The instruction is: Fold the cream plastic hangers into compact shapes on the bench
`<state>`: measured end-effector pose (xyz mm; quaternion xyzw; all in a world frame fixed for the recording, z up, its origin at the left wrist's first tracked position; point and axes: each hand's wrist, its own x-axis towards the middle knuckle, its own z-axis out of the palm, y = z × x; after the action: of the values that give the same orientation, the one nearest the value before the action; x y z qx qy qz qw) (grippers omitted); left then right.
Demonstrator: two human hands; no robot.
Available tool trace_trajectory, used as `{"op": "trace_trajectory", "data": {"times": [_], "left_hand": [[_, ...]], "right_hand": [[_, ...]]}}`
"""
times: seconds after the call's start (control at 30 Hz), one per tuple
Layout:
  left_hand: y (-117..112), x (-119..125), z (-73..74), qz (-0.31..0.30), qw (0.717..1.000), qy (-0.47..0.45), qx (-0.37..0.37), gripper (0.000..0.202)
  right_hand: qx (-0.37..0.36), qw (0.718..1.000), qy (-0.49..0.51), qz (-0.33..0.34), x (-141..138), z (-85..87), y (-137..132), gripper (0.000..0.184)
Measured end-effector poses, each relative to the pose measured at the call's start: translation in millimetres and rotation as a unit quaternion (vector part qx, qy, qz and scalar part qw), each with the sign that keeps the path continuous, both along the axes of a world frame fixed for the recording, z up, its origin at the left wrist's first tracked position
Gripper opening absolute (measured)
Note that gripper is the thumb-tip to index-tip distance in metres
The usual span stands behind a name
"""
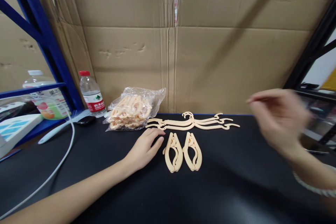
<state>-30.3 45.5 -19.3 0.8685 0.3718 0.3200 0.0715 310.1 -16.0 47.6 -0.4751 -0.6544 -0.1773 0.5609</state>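
Observation:
My left hand (145, 147) lies on the black table with its fingers stretched out and holding nothing. Its fingertips are close to two cream folding hangers, a left one (177, 157) and a right one (198, 157), both folded up and side by side. Behind them, several unfolded hangers (181, 123) lie spread in a stack with their hooks together. Raised over the right side of the table is my right hand (280, 122), well away from the hangers. Motion blurs its fingers, so whether it holds anything is unclear.
A clear plastic bag (131, 108) of folded hangers sits at the back left, by a red-capped water bottle (91, 94). A white cable (63, 162) curves across the left side. Cardboard panels (236, 52) wall off the back.

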Motion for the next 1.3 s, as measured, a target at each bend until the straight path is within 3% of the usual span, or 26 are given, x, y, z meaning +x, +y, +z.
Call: {"op": "trace_trajectory", "data": {"times": [0.1,0.17,0.3,0.6,0.83,1.03,1.17,1.3], "left_hand": [[7,-2,-2.5,-0.003,1.000,0.016,0.023,0.028],[12,-4,-4.4,-0.009,0.999,0.034,0.040,0.030],[19,-7,-8.8,-0.001,0.996,0.080,0.049,0.034],[20,0,-7.5,0.022,0.990,0.129,0.058,0.038],[19,3,-5.9,0.028,0.988,0.136,0.068,0.036],[16,0,-5.9,0.002,0.994,0.100,0.046,0.036],[14,-2,-6.5,0.010,0.998,0.059,0.036,0.034],[9,-1,-3.7,0.033,0.999,-0.019,0.009,0.028]], "right_hand": [[-0.145,0.987,-0.014,0.074,8,-35.7,33,0.026],[-0.228,0.968,-0.065,0.081,12,-59.6,52,0.028],[-0.247,0.958,-0.136,0.052,11,-82.6,64,0.020],[-0.281,0.937,-0.204,-0.032,10,-85.4,65,0.026],[-0.321,0.928,-0.188,0.000,15,-91.9,71,0.020],[-0.329,0.928,-0.171,0.023,19,-93.3,74,0.018],[-0.357,0.922,-0.147,-0.010,17,-84.1,66,0.018],[-0.334,0.935,-0.116,-0.021,23,-72.4,58,0.022]]}}
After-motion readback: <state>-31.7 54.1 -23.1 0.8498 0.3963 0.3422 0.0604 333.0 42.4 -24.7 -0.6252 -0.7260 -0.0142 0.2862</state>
